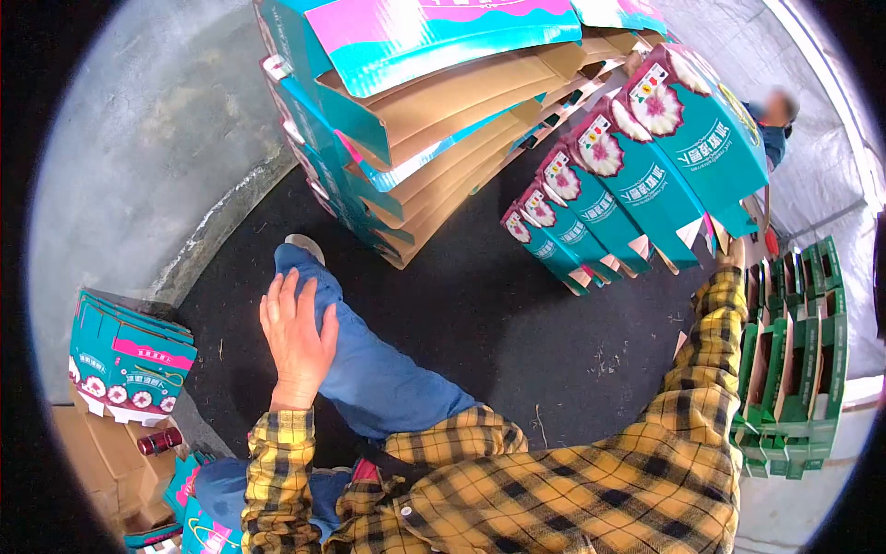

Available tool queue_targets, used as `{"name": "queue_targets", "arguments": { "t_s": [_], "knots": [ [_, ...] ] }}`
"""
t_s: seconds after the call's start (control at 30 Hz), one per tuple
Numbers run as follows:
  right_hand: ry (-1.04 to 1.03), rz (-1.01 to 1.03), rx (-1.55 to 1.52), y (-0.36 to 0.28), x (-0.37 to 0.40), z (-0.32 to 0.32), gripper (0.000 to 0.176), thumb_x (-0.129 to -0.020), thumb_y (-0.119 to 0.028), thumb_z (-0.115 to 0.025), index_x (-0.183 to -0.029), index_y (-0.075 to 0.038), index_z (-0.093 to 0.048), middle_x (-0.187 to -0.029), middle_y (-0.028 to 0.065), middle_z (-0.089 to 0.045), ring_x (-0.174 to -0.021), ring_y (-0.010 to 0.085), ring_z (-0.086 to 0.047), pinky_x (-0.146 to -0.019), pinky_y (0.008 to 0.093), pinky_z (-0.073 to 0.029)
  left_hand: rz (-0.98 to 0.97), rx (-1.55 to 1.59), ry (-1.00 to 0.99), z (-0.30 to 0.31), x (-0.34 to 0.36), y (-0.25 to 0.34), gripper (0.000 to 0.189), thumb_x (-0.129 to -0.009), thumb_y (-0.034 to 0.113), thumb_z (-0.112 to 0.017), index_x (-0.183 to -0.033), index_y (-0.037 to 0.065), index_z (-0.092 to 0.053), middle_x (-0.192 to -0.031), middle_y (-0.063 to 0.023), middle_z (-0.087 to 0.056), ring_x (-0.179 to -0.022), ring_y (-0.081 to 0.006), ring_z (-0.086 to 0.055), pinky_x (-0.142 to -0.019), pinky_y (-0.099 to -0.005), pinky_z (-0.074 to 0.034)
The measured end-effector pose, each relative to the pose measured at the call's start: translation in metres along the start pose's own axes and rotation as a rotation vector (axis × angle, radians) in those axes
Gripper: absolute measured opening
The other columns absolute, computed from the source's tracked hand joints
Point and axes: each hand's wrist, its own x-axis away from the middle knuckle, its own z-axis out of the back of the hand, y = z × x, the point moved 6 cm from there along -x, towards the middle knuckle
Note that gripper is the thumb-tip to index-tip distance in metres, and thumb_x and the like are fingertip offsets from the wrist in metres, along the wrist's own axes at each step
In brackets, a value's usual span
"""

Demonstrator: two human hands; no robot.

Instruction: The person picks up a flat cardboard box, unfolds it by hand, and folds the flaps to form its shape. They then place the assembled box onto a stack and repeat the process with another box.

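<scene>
The sleeve [277, 471] is yellow-black plaid, jeans [378, 369] blue, boxes [637, 175] teal with pink flowers.

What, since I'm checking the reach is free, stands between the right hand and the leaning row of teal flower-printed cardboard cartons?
Nothing visible. The right hand, at the end of the yellow plaid sleeve, is at the nearest teal flower-printed cardboard carton; its grip is hidden. The left hand rests flat on the blue-jeaned leg.

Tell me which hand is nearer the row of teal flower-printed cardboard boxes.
Right. The right hand reaches the near end of the row of teal flower-printed cardboard boxes, mostly hidden there; the left hand rests flat on the blue-jeaned knee, well apart from the row.
</scene>
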Motion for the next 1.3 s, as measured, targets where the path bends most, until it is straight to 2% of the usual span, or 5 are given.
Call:
{"name": "queue_targets", "arguments": {
  "t_s": [0.13, 0.67, 0.73, 0.8, 1.3],
  "knots": [
    [0.031, 0.281, 1.159, -0.010, -0.069, 0.095, 0.031, -0.094, -0.013, -0.049, -0.119, 0.005, -0.055, -0.123, 0.0153, -0.060, -0.111, 0.0270, -0.059, -0.099, 0.0396, -0.048, -0.014, -0.012, 0.031, -0.003, 0.014, 0.006, 0.043, -0.082, 0.022, -0.066, -0.119, 0.002, -0.056, -0.133, -0.0174, -0.046, -0.128, -0.0374, -0.037, -0.105, -0.0541, -0.028],
    [0.223, 0.678, 1.323, -0.022, 0.014, 0.047, 0.026, -0.090, -0.020, -0.058, -0.110, -0.003, -0.060, -0.117, 0.0163, -0.063, -0.097, 0.0263, -0.064, -0.082, 0.0345, -0.054, 0.011, -0.014, 0.016, 0.004, 0.010, -0.003, 0.043, -0.081, 0.022, -0.065, -0.119, 0.002, -0.057, -0.134, -0.0170, -0.046, -0.129, -0.0366, -0.037, -0.106, -0.0536, -0.027],
    [-0.560, 0.270, -0.257, 0.049, 0.005, 0.134, 0.043, -0.091, -0.040, -0.052, -0.092, 0.003, -0.058, -0.085, 0.0164, -0.063, -0.076, 0.0262, -0.060, -0.071, 0.0383, -0.050, 0.015, 0.006, 0.030, 0.004, 0.014, -0.007, 0.043, -0.081, 0.023, -0.065, -0.119, 0.002, -0.057, -0.134, -0.0171, -0.046, -0.128, -0.0367, -0.038, -0.106, -0.0534, -0.027],
    [0.043, 0.026, -0.088, 0.136, 0.032, 0.220, 0.037, -0.084, -0.043, -0.052, -0.074, -0.007, -0.056, -0.070, 0.0055, -0.052, -0.060, 0.0196, -0.052, -0.058, 0.0347, -0.044, 0.038, -0.002, 0.035, 0.005, 0.018, -0.011, 0.043, -0.081, 0.023, -0.065, -0.118, 0.003, -0.057, -0.134, -0.0170, -0.046, -0.128, -0.0365, -0.038, -0.106, -0.0538, -0.028],
    [-0.200, -0.827, -0.097, 0.590, 0.172, -0.372, 0.065, -0.094, -0.057, -0.035, -0.135, -0.006, -0.041, -0.131, 0.0160, -0.053, -0.118, 0.0327, -0.051, -0.098, 0.0524, -0.040, 0.170, 0.062, 0.060, 0.022, 0.040, -0.052, 0.042, -0.077, 0.016, -0.065, -0.116, 0.002, -0.058, -0.132, -0.0173, -0.047, -0.127, -0.0385, -0.039, -0.105, -0.0519, -0.029]
  ]
}}
